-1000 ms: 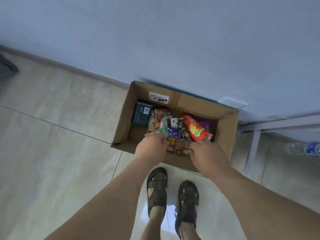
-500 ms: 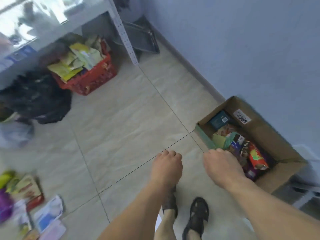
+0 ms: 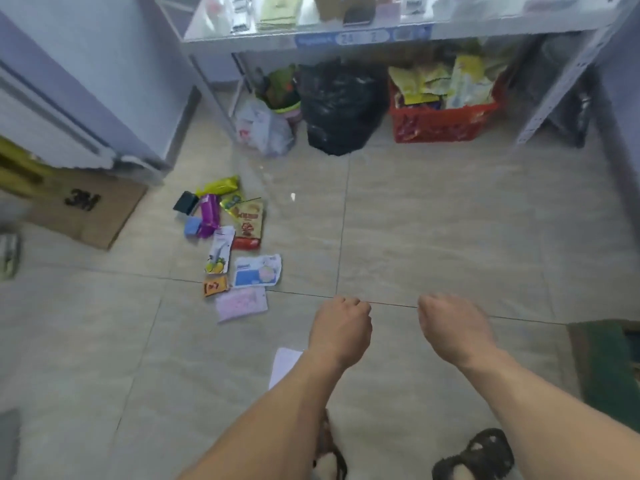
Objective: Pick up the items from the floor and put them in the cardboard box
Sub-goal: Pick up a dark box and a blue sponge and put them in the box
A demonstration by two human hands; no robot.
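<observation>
Several snack packets lie in a cluster on the tiled floor at left centre: a purple packet (image 3: 209,215), a red and yellow bag (image 3: 248,222), a blue and white packet (image 3: 257,271), a pale pink packet (image 3: 241,304) and a small orange one (image 3: 215,285). My left hand (image 3: 341,326) hangs in a loose fist with nothing in it, to the right of the pink packet. My right hand (image 3: 448,327) is curled beside it, also holding nothing. Only a dark green corner of the cardboard box (image 3: 604,365) shows at the right edge.
A metal shelf rack (image 3: 381,36) stands at the back, with a black bag (image 3: 341,105), a white plastic bag (image 3: 265,128) and a red basket (image 3: 445,123) of packets beneath. A 3M carton (image 3: 83,209) sits at left. A white paper (image 3: 285,365) lies near my sandalled feet.
The view has swung left, away from the cardboard box, to the packets on the floor and the shelf. Both hands came out of the box with nothing in them.
</observation>
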